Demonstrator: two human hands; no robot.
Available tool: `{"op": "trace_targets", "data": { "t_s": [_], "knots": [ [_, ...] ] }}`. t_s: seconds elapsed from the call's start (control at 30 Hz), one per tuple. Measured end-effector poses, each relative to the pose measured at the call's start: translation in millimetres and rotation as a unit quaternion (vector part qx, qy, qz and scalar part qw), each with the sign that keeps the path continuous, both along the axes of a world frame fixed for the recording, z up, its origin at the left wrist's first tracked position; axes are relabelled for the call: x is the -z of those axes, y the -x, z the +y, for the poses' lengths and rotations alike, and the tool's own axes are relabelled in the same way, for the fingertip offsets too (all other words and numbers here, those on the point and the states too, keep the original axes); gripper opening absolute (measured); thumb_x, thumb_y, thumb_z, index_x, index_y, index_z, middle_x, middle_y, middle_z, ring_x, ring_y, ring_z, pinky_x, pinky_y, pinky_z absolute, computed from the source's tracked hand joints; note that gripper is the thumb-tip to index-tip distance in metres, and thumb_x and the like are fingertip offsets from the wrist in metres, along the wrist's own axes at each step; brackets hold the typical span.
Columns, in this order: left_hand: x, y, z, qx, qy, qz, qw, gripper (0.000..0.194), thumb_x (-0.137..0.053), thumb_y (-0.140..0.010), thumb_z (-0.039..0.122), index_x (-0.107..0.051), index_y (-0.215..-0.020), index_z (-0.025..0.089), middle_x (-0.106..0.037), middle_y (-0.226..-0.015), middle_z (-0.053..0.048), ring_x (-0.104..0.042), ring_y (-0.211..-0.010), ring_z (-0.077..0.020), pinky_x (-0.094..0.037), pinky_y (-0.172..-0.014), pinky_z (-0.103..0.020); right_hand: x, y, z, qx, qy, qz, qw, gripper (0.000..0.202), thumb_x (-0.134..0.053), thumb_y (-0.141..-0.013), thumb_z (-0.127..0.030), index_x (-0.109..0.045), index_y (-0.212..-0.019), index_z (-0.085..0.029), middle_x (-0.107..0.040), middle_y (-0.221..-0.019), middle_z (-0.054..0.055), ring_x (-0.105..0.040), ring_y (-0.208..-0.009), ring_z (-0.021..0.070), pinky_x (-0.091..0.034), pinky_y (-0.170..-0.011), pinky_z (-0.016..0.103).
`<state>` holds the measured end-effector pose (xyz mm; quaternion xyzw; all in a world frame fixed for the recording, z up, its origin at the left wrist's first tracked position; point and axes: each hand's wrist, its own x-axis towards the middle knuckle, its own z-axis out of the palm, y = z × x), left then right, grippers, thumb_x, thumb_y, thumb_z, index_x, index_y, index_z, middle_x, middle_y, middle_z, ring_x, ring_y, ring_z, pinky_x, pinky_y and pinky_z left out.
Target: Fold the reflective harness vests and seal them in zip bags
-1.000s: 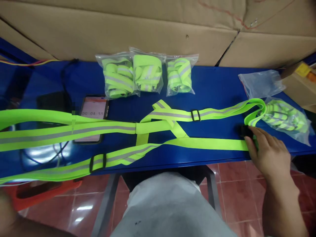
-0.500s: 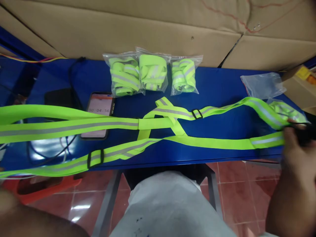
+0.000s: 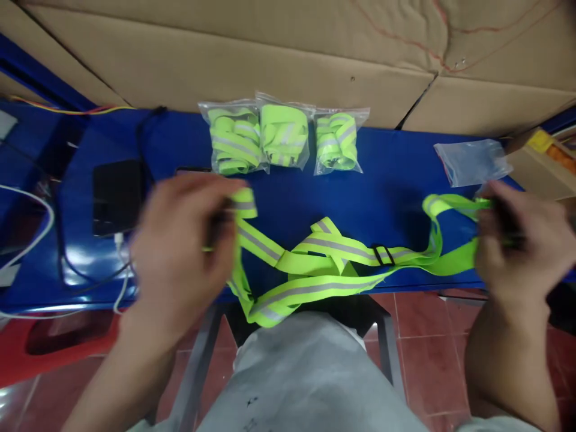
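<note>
A neon yellow-green strap harness (image 3: 328,288) with grey reflective stripes lies in loose bends along the front of the blue table. My left hand (image 3: 189,234), blurred, is closed on the harness's left end; a dark piece shows between its fingers. At the right, my right hand (image 3: 524,240) grips the other end, also around something dark. A black slider buckle (image 3: 383,255) sits on the strap between the hands. Behind the harness are three clear bags with folded straps: left bag (image 3: 234,141), middle bag (image 3: 284,135) and right bag (image 3: 336,141).
An empty clear bag (image 3: 472,162) lies at the back right, beside a cardboard box (image 3: 540,165). A black power bank (image 3: 117,197) with cables is on the left. Cardboard (image 3: 234,54) lines the back. A red stool (image 3: 58,342) stands below left.
My left hand has come in from the lower left edge, bringing the strap's left end inward. My right hand has moved slightly left and up. The harness now bunches and sags between them.
</note>
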<state>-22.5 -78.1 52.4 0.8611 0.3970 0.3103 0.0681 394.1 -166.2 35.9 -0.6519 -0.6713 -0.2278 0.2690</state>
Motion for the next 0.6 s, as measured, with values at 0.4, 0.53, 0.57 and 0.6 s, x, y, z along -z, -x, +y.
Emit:
{"op": "trace_targets", "data": {
  "t_s": [0.4,0.53,0.57,0.6],
  "knots": [
    [11.8,-60.8,-10.4,0.060,-0.123,0.148,0.979,0.060,-0.042,-0.094,0.000,-0.041,-0.155,0.002,-0.065,-0.117,-0.017,-0.064,-0.103,-0.0282,-0.061,-0.091,-0.044,-23.4,120.4,28.9,-0.254,0.105,-0.090,0.957,0.046,-0.053,-0.099,-0.006,-0.061,-0.143,-0.013,-0.071,-0.124,0.014,-0.066,-0.112,0.0272,-0.048,-0.089,0.040],
    [10.7,-56.4,-7.3,0.079,-0.089,0.139,0.983,0.062,-0.041,-0.095,0.003,-0.037,-0.158,0.002,-0.063,-0.120,-0.018,-0.063,-0.104,-0.0284,-0.061,-0.091,-0.045,-25.1,119.4,29.0,-0.247,0.092,-0.096,0.960,0.043,-0.051,-0.103,-0.012,-0.061,-0.144,-0.013,-0.071,-0.127,0.015,-0.065,-0.117,0.0280,-0.048,-0.092,0.041],
    [10.4,-55.4,-6.7,0.077,-0.076,0.133,0.985,0.065,-0.041,-0.094,0.003,-0.035,-0.159,0.004,-0.062,-0.122,-0.018,-0.063,-0.106,-0.0287,-0.060,-0.092,-0.045,-25.6,119.1,29.8,-0.238,0.088,-0.092,0.963,0.044,-0.049,-0.103,-0.011,-0.060,-0.145,-0.015,-0.071,-0.128,0.014,-0.065,-0.118,0.0277,-0.048,-0.093,0.041],
    [10.3,-54.6,-6.2,0.072,-0.067,0.126,0.987,0.069,-0.041,-0.093,0.002,-0.033,-0.161,0.007,-0.061,-0.124,-0.018,-0.062,-0.108,-0.0289,-0.060,-0.093,-0.045,-26.1,119.0,30.8,-0.230,0.088,-0.088,0.965,0.045,-0.048,-0.103,-0.010,-0.060,-0.146,-0.017,-0.071,-0.128,0.013,-0.065,-0.119,0.0276,-0.048,-0.094,0.041]
  ]
}}
